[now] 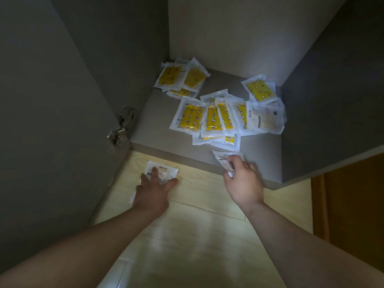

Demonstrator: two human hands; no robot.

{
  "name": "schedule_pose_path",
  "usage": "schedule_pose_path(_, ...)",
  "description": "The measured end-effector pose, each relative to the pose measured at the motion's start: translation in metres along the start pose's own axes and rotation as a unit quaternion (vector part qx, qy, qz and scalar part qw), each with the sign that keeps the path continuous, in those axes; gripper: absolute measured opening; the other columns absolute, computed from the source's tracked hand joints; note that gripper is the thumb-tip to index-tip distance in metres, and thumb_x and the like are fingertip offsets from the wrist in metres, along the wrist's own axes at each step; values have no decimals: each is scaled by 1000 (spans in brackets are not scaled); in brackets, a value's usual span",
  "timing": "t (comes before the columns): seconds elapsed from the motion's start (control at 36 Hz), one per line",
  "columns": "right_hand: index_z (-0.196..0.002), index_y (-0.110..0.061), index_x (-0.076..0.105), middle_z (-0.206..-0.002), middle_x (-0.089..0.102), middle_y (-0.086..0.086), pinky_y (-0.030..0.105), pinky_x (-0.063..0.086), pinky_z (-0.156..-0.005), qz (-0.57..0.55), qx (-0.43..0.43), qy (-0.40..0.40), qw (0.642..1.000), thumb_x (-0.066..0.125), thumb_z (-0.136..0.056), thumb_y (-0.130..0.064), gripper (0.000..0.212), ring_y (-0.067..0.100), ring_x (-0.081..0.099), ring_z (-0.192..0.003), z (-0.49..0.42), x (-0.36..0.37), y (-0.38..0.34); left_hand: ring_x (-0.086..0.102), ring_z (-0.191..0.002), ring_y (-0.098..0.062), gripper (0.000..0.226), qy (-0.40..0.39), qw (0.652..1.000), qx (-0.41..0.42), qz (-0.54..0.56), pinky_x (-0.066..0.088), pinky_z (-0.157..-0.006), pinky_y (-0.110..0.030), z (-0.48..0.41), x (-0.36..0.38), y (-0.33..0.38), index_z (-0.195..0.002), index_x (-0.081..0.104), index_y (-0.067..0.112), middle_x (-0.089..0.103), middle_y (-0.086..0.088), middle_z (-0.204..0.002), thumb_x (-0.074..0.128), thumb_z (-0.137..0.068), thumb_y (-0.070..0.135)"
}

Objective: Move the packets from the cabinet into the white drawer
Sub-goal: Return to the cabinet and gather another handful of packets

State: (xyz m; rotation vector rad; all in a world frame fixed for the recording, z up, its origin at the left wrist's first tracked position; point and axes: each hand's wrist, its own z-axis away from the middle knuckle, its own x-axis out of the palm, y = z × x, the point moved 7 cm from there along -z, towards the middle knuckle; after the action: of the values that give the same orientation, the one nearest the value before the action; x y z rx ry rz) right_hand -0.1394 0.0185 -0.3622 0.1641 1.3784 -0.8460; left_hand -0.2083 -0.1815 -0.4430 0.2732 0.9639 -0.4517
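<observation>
Several clear packets with yellow patterned inserts lie scattered on the grey cabinet shelf (158, 129): a small group (180, 77) at the back left, one packet (259, 90) at the back right, and a larger overlapping heap (218, 119) in the middle. My right hand (243, 181) is at the shelf's front edge and pinches a pale packet (223, 157) between curled fingers. My left hand (154, 190) is below the shelf edge over the wooden floor, its fingers spread over another pale packet (166, 170). The white drawer is not in view.
The open grey cabinet door (52, 121) stands at the left with two metal hinges (122, 125). The cabinet's right wall (332, 100) closes the shelf on the right. A brown wooden panel (349, 215) is at the lower right. Light wooden floor (197, 235) lies below.
</observation>
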Motion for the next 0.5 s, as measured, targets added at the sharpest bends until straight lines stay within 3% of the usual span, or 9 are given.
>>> schedule_pose_path(0.06,-122,-16,51,-117,63,7,35,39,-90,-22,-21,-2,1000,53,-90,-19,32,29,45,-115,3,1,-7,46,-117,-56,63,124,991,51,-30,53,-78,-47,4,-15,3,-136,42,31,32,-36,-141,51,-83,-3)
schedule_pose_path(0.11,-120,-16,54,-112,64,7,33,40,-86,-28,-44,-7,999,53,-91,-20,30,27,45,-114,6,2,-14,64,-67,-52,57,142,985,79,-49,48,-36,-38,6,-13,-2,-114,51,22,62,-38,-100,56,-65,-6)
schedule_pose_path(0.17,-118,-16,56,-109,64,7,33,39,-83,-44,-57,-6,997,52,-92,-21,27,26,46,-114,7,1,-21,59,-40,-37,55,178,977,103,-52,37,-27,-25,5,-10,-8,-106,45,21,66,-33,-84,61,-57,1)
schedule_pose_path(0.25,-117,-15,59,-107,65,9,33,40,-82,-92,-56,15,994,52,-94,-23,25,26,50,-111,6,-5,-30,43,-20,-23,100,205,975,91,-1,23,-32,-12,4,-16,-19,-108,46,18,68,-31,-88,88,-19,0)
schedule_pose_path(0.31,-118,-17,60,-108,65,9,33,41,-80,-121,-44,27,991,51,-94,-24,26,26,51,-111,5,-9,-34,51,-29,-26,95,190,980,60,14,32,-31,-19,9,-22,-22,-115,48,16,67,-27,-90,88,-31,1)
schedule_pose_path(0.33,-119,-18,60,-108,64,10,33,42,-80,-130,-39,28,990,51,-95,-25,27,26,51,-110,4,-10,-36,63,-49,-29,82,149,988,37,36,44,-37,-28,12,-21,-23,-123,47,15,66,-23,-96,84,-50,5)
schedule_pose_path(0.36,-120,-19,59,-108,64,11,32,42,-79,-135,-35,28,990,51,-95,-26,28,27,52,-109,4,-10,-37,66,-80,-33,68,116,991,-5,62,55,-55,-36,13,-18,-24,-134,42,16,61,-20,-109,72,-73,14)
schedule_pose_path(0.42,-120,-21,59,-109,63,11,32,41,-78,-142,-33,31,989,51,-94,-27,28,27,53,-108,3,-10,-38,37,-130,-34,59,46,995,-59,70,45,-94,-45,12,0,-24,-147,20,25,37,-16,-141,41,-95,42)
schedule_pose_path(0.5,-120,-20,59,-109,64,10,32,41,-79,-141,-39,28,989,51,-95,-26,28,26,53,-109,3,-8,-38,1,-143,-43,76,-33,997,-64,22,22,-108,-57,13,15,-13,-150,-7,33,-2,-21,-156,27,-91,66)
